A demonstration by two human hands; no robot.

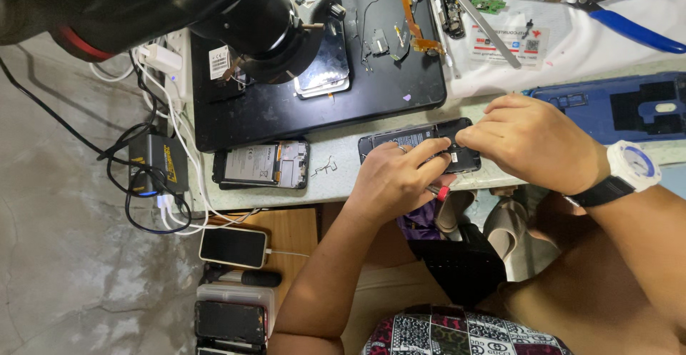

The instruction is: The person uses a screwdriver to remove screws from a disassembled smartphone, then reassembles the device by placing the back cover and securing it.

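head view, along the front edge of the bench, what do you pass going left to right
black power adapter → opened phone with its battery showing → left hand → dark phone being worked on → right hand → white wristwatch

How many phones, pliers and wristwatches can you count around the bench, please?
Phones: 5 (opened phone under both hands, second opened phone, stacked phones under the microscope, charging phone, dark phone)
Blue-handled pliers: 1
Wristwatch: 1
Total: 7
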